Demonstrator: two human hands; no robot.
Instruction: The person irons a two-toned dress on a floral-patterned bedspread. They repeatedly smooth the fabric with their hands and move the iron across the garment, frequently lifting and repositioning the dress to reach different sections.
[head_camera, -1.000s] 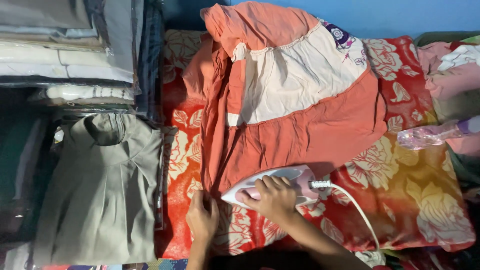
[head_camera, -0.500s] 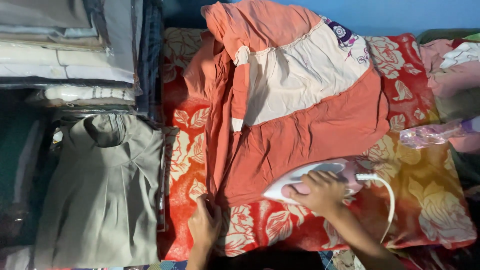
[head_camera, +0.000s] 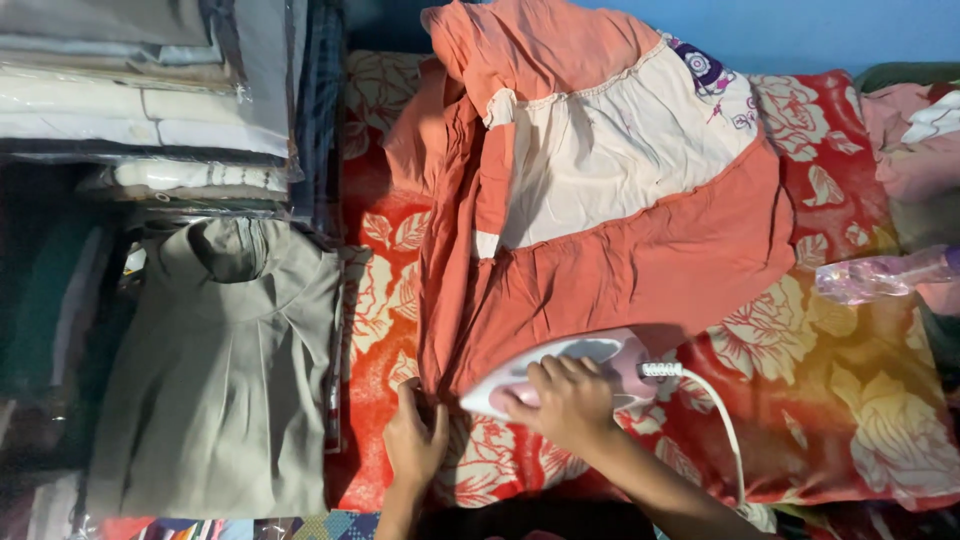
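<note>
Crumpled orange garment (head_camera: 640, 270) with cream panel, under pink-white iron (head_camera: 590, 362).

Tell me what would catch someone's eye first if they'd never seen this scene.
The big orange and cream garment spread over a red floral blanket fills the middle. At its lower edge the right hand grips a white and pink iron, while the left hand presses the fabric flat beside it. To the left lies a folded olive shirt below a stack of folded clothes.
</note>
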